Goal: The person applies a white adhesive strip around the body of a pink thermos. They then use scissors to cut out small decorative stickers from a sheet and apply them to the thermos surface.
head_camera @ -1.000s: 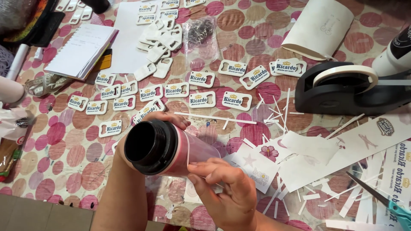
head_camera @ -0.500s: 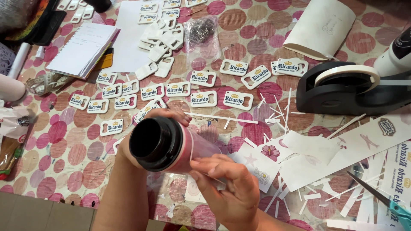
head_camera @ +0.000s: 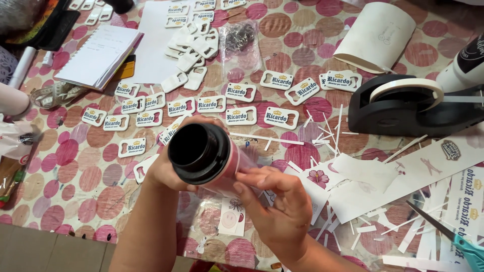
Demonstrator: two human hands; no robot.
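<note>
Holding a pink cup with a black rim (head_camera: 201, 153) tilted above the table, the left hand (head_camera: 164, 171) wraps its far side, fingers curled around it. The right hand (head_camera: 280, 201) presses its fingertips (head_camera: 247, 176) flat on the cup's wall, apparently smoothing a clear film there; whether anything is pinched cannot be told. Judgement: firm support from the left and even pressure outward from the middle would keep wrinkles out. The tablecloth (head_camera: 302, 30) is dotted pink and brown, littered with white bottle-opener tags (head_camera: 239, 92), paper strips (head_camera: 327, 126), a black tape dispenser (head_camera: 398, 103), a notebook (head_camera: 98, 55) and scissors (head_camera: 454, 239).
</note>
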